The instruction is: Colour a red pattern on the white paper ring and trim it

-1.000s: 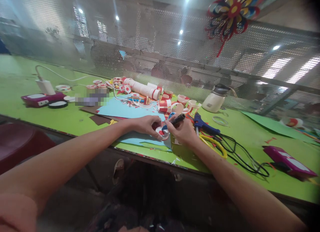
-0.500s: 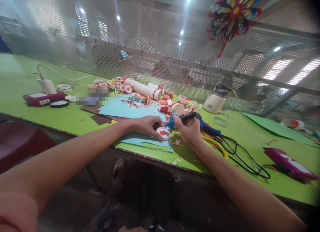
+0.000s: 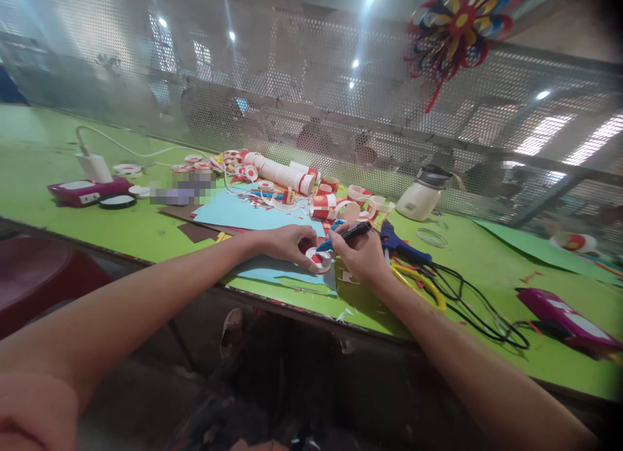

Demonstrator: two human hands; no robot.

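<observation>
My left hand pinches the edge of a small round paper cup bottom, white with a red shape in its middle. It sits over light blue paper near the table's front edge. My right hand is closed around a black-and-blue pen, tilted so that its blue pointed end is over the disc. Whether the tip touches the disc is hard to tell. Yellow-handled scissors and a blue glue gun lie beside my right hand and forearm.
Cut red-and-white paper cups and a stack of cups stand behind the hands. A white kettle is at the back right. Black cables run to a purple power strip; another power strip is at left.
My right hand has brought the pen's blue end leftward and down over the disc. My left hand stays in place holding the disc.
</observation>
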